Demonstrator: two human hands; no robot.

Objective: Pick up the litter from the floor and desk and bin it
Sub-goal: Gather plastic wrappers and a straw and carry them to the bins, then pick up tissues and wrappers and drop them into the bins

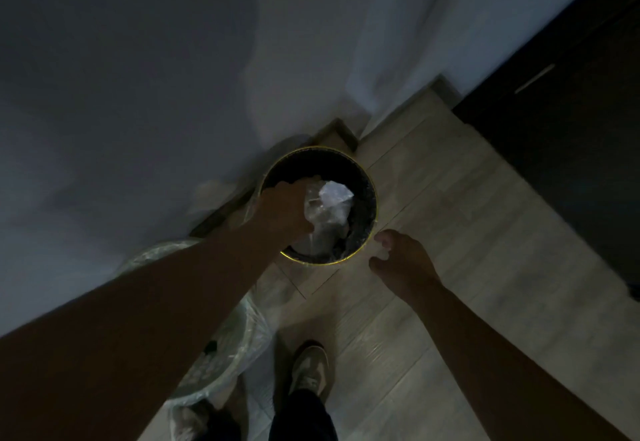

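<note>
A round black bin [363,177] with a gold rim stands on the floor against the wall. My left hand [284,208] is over its mouth, fingers closed on crumpled clear plastic wrap [329,205] that fills the inside of the bin. My right hand [398,260] hovers just right of the bin's rim, fingers loosely curled, with something small and pale at the fingertips; it is too dim to tell what it is.
A large clear plastic bag [221,347] lies on the floor to the left, under my left arm. My feet in pale shoes [311,368] stand below the bin. Dark furniture [561,135] is at the right. Pale wood floor [467,232] extends to the right.
</note>
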